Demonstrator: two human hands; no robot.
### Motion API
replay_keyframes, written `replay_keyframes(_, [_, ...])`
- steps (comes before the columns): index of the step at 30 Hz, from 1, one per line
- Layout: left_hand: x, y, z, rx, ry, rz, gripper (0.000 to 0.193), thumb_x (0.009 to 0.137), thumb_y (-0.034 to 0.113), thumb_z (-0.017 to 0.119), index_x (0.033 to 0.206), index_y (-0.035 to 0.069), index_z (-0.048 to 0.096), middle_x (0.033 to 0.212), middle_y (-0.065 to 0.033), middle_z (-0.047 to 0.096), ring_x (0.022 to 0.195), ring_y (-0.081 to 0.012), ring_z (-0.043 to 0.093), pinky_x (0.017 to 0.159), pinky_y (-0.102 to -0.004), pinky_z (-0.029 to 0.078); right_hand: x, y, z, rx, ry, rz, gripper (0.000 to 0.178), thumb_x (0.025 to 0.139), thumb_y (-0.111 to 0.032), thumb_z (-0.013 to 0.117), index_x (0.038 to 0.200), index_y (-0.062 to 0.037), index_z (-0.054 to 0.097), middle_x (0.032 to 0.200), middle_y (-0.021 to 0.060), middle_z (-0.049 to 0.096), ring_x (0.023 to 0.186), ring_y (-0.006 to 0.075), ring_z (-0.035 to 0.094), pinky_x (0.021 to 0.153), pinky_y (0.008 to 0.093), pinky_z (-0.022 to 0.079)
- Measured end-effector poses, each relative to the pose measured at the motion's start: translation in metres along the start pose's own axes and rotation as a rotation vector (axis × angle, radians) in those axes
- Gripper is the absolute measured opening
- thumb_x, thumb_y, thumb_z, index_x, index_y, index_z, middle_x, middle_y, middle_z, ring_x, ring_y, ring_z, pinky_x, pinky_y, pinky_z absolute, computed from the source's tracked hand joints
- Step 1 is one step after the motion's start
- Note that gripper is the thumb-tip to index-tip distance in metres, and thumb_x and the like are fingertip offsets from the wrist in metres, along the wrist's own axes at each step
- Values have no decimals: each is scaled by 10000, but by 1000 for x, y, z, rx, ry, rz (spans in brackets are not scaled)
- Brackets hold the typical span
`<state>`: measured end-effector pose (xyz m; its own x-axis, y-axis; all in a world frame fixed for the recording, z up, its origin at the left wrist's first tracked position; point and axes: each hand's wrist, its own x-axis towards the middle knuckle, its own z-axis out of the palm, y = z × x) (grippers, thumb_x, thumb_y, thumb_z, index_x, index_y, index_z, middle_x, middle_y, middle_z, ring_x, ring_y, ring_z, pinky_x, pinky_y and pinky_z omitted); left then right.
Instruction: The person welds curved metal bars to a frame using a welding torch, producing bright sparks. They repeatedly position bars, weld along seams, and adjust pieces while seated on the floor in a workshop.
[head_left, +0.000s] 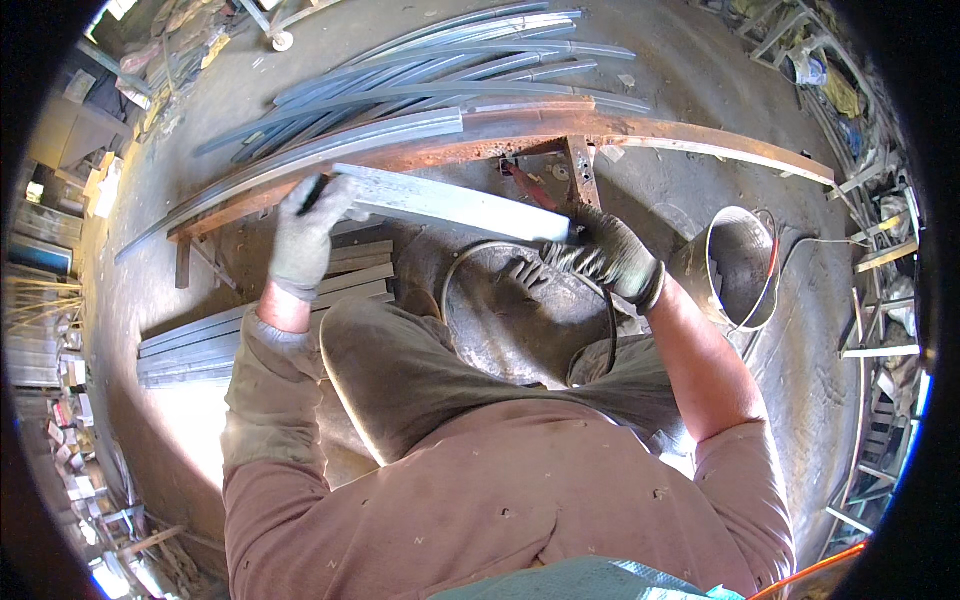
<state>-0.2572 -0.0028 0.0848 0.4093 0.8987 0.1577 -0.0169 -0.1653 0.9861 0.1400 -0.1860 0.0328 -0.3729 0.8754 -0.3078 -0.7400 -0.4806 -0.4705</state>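
Observation:
A short silver metal bar point(450, 204) is held up in front of me, slightly tilted down to the right. My left hand point(308, 235), in a pale work glove, is closed round its left end. My right hand point(612, 258), also gloved, is closed at the right end, its dark fingers under the bar. Just beyond that hand, a red thing point(532, 187) reaches toward the rusty beam point(500, 138); its kind is unclear, and whether the right hand touches it I cannot tell. A long silver profile point(400, 125) lies along the beam.
Several long metal profiles point(460, 70) lie loosely piled beyond the beam. More bars point(200, 345) are stacked on the floor at left. A round metal drum point(738, 268) stands at right with a cable point(782, 270). A dark hose point(612, 330) loops between my legs. Cluttered racks point(885, 270) line the right.

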Motion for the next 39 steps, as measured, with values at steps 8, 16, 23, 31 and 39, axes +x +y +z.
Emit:
replay_keyframes(8, [13,-3,40,102,-23,-71,350,1174,265,705,1317,-51,756,1181,-124,822,1008,-234,804,927,-400,657,0,7,35,-1731,442,-468,745,895,-322,1031,1545,-100,743,1273,200,858,1120,284,842,1013,423,648])
replay_keyframes(16, [-24,14,139,1199,-580,658,1013,1024,646,770,1783,49,465,1858,-223,433,1717,-408,421,1433,-591,276,23,14,53,-1715,428,-570,640,964,-399,922,1507,-106,753,1348,237,818,1217,452,794,1029,514,642])
replay_keyframes(23, [2,-23,56,1431,-227,464,1080,995,622,797,1798,14,407,1885,-232,376,1744,-402,368,1438,-563,260,1,-16,41,-1807,574,-606,605,915,-318,963,1465,-131,795,1205,173,846,1116,395,826,961,482,655])
replay_keyframes(31, [-8,-1,47,273,-428,-148,1026,1077,166,882,1850,-17,232,1898,-239,318,1761,-326,309,1445,-477,254,-19,-16,29,-911,330,-395,473,1004,-107,951,1410,48,765,1227,73,850,1095,162,784,984,338,646])
replay_keyframes(39, [-43,25,168,-465,-201,-260,346,1119,158,798,1418,-12,765,1209,-82,842,1126,-211,792,1037,-410,632,4,46,65,-682,7,-358,435,1081,-170,893,1488,-81,770,1311,6,816,1225,130,719,1073,329,581])
